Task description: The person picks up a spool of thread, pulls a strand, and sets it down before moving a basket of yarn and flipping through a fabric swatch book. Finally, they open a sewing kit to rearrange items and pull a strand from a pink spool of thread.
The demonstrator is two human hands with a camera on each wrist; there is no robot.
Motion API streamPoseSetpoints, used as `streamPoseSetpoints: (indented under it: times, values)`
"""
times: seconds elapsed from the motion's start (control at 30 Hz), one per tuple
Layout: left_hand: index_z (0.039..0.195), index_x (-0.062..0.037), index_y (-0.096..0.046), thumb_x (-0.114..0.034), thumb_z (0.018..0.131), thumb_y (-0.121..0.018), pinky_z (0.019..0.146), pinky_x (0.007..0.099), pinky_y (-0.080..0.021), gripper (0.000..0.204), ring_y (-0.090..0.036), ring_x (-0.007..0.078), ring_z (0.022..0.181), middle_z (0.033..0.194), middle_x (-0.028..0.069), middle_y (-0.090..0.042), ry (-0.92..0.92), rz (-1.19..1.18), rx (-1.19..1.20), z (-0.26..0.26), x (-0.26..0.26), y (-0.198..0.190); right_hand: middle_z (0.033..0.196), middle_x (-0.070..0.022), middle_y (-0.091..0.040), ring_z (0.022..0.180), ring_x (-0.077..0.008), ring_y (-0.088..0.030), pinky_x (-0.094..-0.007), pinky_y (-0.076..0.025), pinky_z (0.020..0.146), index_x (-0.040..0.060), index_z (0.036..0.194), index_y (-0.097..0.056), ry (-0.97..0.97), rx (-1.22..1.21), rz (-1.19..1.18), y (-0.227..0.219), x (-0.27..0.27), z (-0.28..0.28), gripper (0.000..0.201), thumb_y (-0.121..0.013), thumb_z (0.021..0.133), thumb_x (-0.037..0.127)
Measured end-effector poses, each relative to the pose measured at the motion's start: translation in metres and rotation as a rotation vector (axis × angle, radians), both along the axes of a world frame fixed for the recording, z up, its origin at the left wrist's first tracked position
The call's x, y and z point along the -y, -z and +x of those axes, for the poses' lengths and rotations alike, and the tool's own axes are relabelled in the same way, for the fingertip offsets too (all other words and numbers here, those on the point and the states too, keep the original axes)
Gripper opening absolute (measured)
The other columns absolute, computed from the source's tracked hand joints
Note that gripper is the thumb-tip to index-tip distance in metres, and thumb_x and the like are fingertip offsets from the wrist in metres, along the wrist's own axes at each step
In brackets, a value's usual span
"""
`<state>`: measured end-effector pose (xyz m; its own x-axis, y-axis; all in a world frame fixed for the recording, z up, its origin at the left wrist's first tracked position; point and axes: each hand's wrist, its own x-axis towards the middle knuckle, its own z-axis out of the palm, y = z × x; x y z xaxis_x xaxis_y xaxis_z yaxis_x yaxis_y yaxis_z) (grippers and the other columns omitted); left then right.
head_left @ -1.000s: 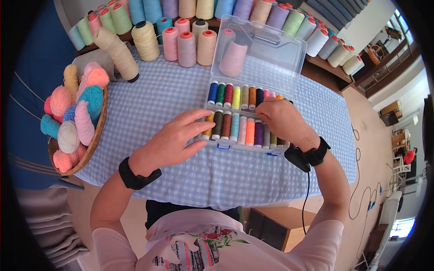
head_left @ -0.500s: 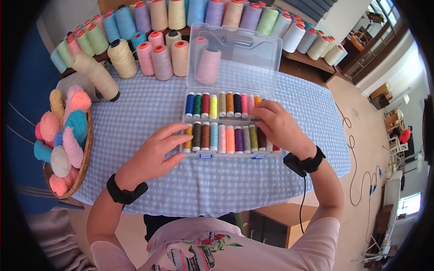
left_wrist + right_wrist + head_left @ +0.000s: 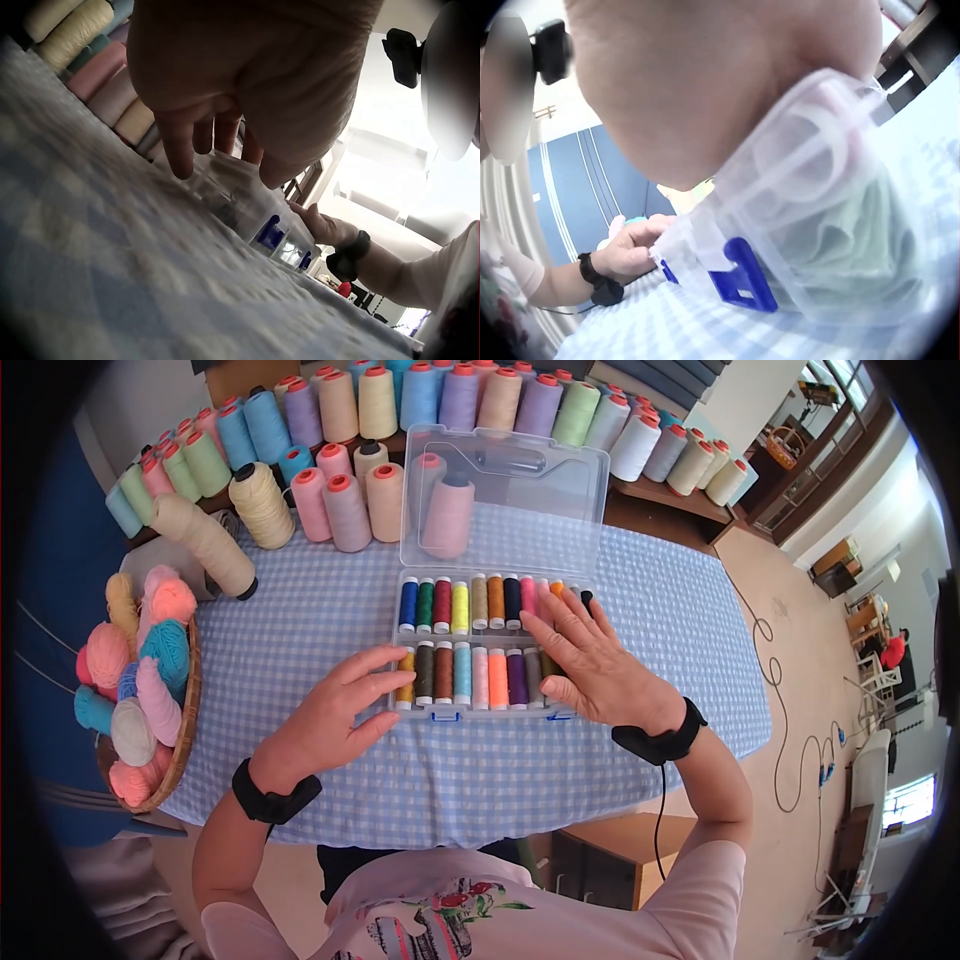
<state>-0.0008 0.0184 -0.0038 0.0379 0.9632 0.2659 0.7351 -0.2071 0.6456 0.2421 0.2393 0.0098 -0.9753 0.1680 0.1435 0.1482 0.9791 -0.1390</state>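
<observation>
A clear plastic box (image 3: pixel 500 640) lies open on the table, two rows of thread spools inside. Blue (image 3: pixel 408 606), green and red spools begin the back row; a mustard spool (image 3: pixel 405 690) and a purple spool (image 3: pixel 516 682) are in the front row. My left hand (image 3: pixel 325 710) rests with loosely bent fingers at the box's left end, fingertips by the mustard spool. Palm down, my right hand (image 3: pixel 600 670) spreads its fingers over the spools at the right end, hiding several. A blue latch (image 3: pixel 744 277) shows on the front wall in the right wrist view.
The clear lid (image 3: pixel 505 500) stands raised behind the box. Large thread cones (image 3: pixel 350 515) line the back, with a leaning cream cone (image 3: pixel 205 547) at the left. A wicker basket (image 3: pixel 178 755) of yarn balls sits at the left edge. Blue checked cloth (image 3: pixel 480 790) covers the table.
My right hand was bent down among the spools near the middle divider; now it lies flatter, its fingers spread over the right end. My left hand keeps its place at the box's left end.
</observation>
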Motion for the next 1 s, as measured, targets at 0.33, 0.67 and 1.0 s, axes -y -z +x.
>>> streamPoseSetpoints:
  times: [0.33, 0.67, 1.0]
  values:
    - [0.119, -0.0031, -0.055, -0.002, 0.077, -0.065, 0.101, 0.0377, -0.039, 0.043, -0.044, 0.0316, 0.123, 0.133, 0.0148, -0.044, -0.006, 0.003, -0.021, 0.002, 0.000, -0.002, 0.143, -0.0242, -0.029, 0.135, -0.0404, -0.023, -0.0520, -0.016, 0.111, 0.0011, 0.138, -0.035, -0.108, -0.019, 0.104, 0.009, -0.006, -0.019, 0.069, -0.034, 0.093, 0.054]
    - [0.119, -0.0034, -0.054, -0.002, 0.077, -0.064, 0.102, 0.0384, -0.039, 0.044, -0.044, 0.0329, 0.123, 0.134, 0.0158, -0.044, -0.003, -0.011, -0.064, 0.002, 0.001, -0.002, 0.143, -0.0241, -0.031, 0.131, -0.0382, -0.033, -0.0449, -0.028, 0.107, 0.0001, 0.138, -0.033, 0.581, -0.595, -0.568, -0.001, -0.079, -0.021, 0.068, -0.045, 0.092, 0.049]
    - [0.119, -0.0035, -0.054, -0.002, 0.077, -0.063, 0.101, 0.0383, -0.040, 0.043, -0.045, 0.0327, 0.122, 0.133, 0.0167, -0.044, -0.011, 0.026, -0.079, 0.004, 0.002, 0.000, 0.131, -0.0173, -0.048, 0.119, -0.0296, -0.046, -0.0392, -0.033, 0.101, 0.0013, 0.138, -0.033, 0.570, -0.771, -1.463, -0.013, -0.085, -0.026, 0.075, -0.033, 0.092, 0.060]
